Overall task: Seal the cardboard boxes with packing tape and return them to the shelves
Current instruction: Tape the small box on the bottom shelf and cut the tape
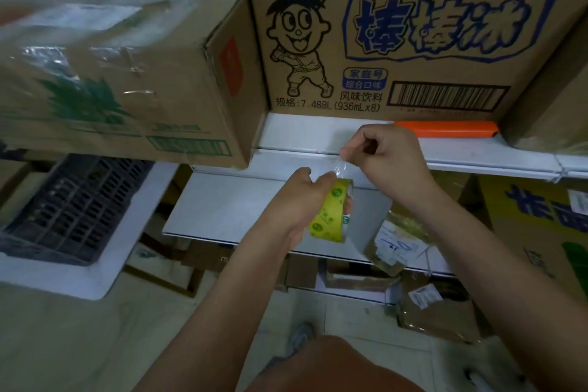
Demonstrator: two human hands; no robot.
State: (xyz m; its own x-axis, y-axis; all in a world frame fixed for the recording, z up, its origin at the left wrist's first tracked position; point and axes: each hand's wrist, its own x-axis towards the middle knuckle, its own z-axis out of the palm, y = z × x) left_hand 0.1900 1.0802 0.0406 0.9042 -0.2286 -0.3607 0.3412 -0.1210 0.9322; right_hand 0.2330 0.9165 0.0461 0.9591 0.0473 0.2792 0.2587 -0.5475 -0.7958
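My left hand [299,200] grips a yellow roll of packing tape [331,216] in front of the white shelf [477,153]. My right hand [385,156] pinches the clear free end of the tape [339,165] and holds it just above the roll. A cardboard box with green print [121,73], partly wrapped in clear tape, sits on the upper shelf at left and juts over its edge. Beside it stands a bigger cardboard box with a cartoon boy and blue letters [407,32].
An orange cutter [445,128] lies on the shelf under the cartoon box. A black plastic crate [73,207] sits on a white board at lower left. A lower shelf board [229,204], small parcels [401,239] and flattened cardboard [439,312] are below. Another printed box [541,219] is at right.
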